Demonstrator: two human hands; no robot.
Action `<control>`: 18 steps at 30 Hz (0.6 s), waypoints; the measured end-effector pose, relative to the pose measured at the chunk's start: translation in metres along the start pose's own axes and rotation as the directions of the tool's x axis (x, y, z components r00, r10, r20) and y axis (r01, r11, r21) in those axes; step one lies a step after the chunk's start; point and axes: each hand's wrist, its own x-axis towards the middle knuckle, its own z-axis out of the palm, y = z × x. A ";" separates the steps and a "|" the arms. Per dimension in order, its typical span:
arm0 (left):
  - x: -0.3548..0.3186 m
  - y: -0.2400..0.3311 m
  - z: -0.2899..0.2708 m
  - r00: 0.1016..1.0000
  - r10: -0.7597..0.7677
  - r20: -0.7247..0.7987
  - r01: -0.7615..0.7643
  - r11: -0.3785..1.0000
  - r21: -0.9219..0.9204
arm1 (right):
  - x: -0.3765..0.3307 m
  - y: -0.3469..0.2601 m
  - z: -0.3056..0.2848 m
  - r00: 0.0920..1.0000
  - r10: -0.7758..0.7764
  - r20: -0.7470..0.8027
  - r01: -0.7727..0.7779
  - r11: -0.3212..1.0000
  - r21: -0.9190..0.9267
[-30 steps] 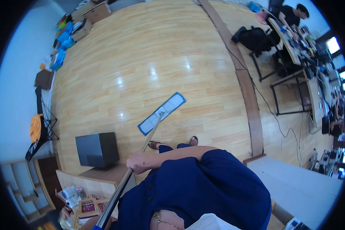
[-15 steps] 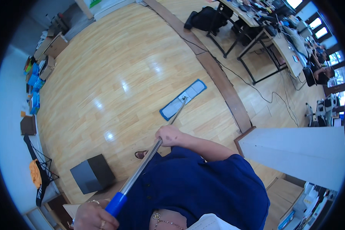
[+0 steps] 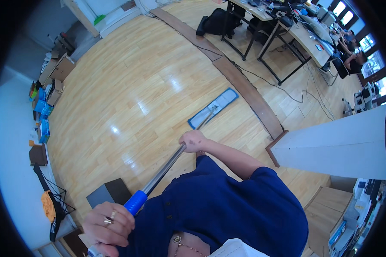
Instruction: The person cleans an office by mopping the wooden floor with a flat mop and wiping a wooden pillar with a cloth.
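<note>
A flat mop (image 3: pixel 218 105) with a long head, pale on top and edged in blue fringe, lies on the wooden floor ahead of me. Its metal pole (image 3: pixel 165 170) slants down toward my lower left and ends in a blue grip (image 3: pixel 136 202). My left hand (image 3: pixel 108 227), with rings on it, is closed around the top end by that grip. Farther down, my right hand (image 3: pixel 193 141) wraps round the bare pole, covering part of it.
A brown floor strip (image 3: pixel 240 81) runs past the mop head, with cables beyond it. Desks (image 3: pixel 283 30) and people sit at upper right. A white pillar (image 3: pixel 330 143) stands right. A dark grey box (image 3: pixel 109 193) is at left, and cartons (image 3: pixel 58 73) line the wall.
The mop head has slid slightly to the right, away from me. My left hand has risen with the blue grip, and my right hand has shifted a little right and up.
</note>
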 end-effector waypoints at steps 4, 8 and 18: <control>-0.026 0.055 0.055 0.938 0.043 -0.345 -0.014 0.996 0.085 | -0.006 -0.065 0.031 0.978 -0.205 -0.043 0.207 0.978 0.037; -0.030 0.078 0.086 0.896 0.149 -0.419 -0.087 0.983 0.162 | -0.008 -0.105 0.044 0.941 -0.337 -0.040 0.338 0.918 0.209; 0.014 -0.088 0.116 0.939 -0.050 -0.341 0.262 0.746 0.613 | -0.243 -0.218 -0.164 0.422 -0.541 -0.727 0.757 0.652 -0.046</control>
